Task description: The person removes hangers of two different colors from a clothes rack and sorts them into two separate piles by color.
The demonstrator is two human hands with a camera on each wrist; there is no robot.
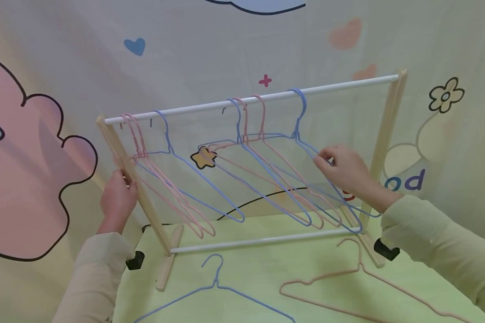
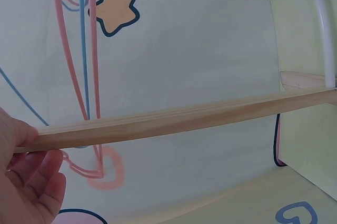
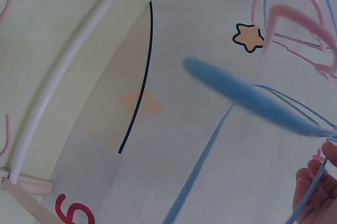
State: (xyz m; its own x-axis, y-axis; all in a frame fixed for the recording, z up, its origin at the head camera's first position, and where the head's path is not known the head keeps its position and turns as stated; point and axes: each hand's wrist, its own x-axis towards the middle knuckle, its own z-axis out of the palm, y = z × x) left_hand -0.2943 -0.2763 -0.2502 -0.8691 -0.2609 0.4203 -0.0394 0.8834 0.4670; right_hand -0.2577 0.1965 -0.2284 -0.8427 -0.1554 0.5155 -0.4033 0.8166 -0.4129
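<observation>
Foreground: two wire hangers lie flat on the pale green table [image 1: 266, 273], a loose blue hanger [image 1: 216, 291] at centre and a loose pink hanger [image 1: 359, 287] to its right.
Rack: a small wooden rack [image 1: 388, 134] stands behind them, with a white top rail [image 1: 339, 86] carrying seven pink and blue hangers.
Right hand: the right hand [image 1: 343, 172] pinches the sloping shoulder wire of the rightmost blue hanger [image 1: 303, 116], whose hook sits over the rail; fingers [image 3: 316, 187] are curled close round the thin wire.
Left hand: the left hand [image 1: 119, 197] grips the left post [image 1: 133, 179] of the rack, thumb and fingers [image 2: 37, 182] wrapped round the wood.
Handling: the hanger looks very light, thin and springy, likely to swing or tangle with its neighbours; its coating probably gives a fair grip.
Where to hold: the shoulder wire near the neck seems best, since it steadies the hook.
Backdrop: a cartoon curtain [image 1: 44, 157] with clouds, hearts and a star.
</observation>
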